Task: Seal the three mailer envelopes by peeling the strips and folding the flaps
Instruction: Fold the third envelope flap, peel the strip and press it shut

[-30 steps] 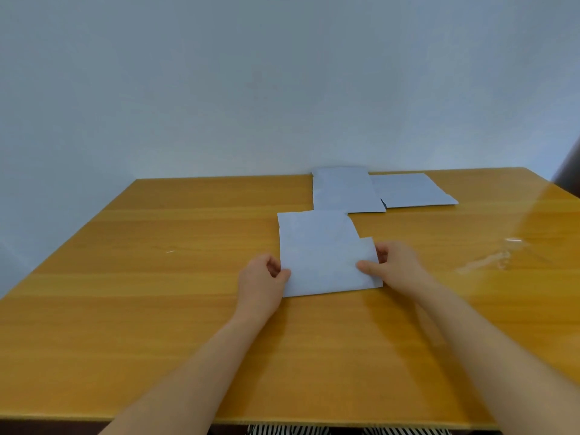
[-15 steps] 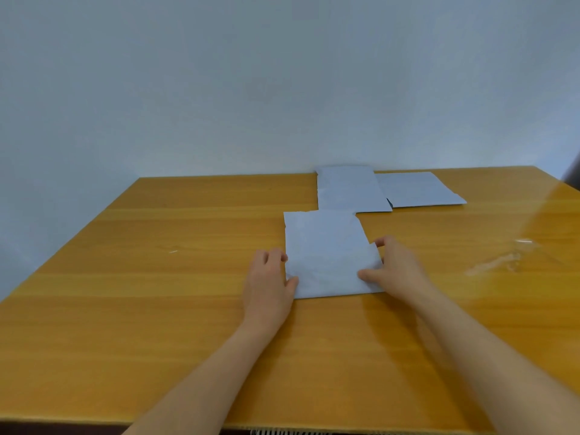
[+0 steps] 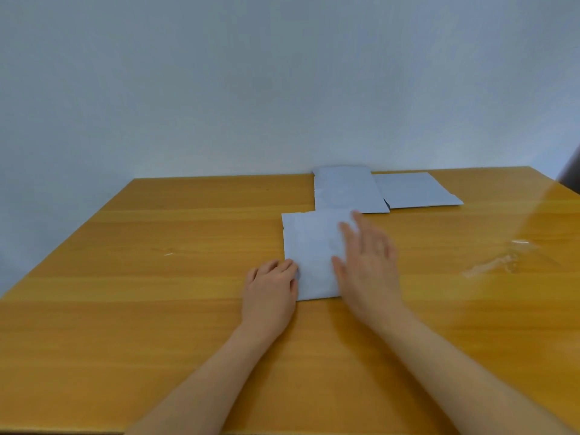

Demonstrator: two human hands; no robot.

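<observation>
A pale grey mailer envelope [image 3: 310, 246] lies flat in the middle of the wooden table [image 3: 157, 277]. My left hand [image 3: 271, 285] rests at its near left corner, fingertips touching the edge. My right hand [image 3: 365, 262] lies flat over the envelope's right half with fingers straight and spread; it is motion-blurred. Two more grey mailer envelopes lie at the table's far edge: one [image 3: 348, 193] just beyond the near envelope, another [image 3: 414, 191] to its right, partly tucked under it.
Clear peeled strips [image 3: 499, 262] lie crumpled on the table to the right. A white wall rises directly behind the table's far edge. A dark object [image 3: 571, 174] shows at the far right edge of view.
My right hand moved from the envelope's right edge onto its top, fingers now spread flat. The folded flap corner seen earlier is now under that hand. My left hand stays at the left corner.
</observation>
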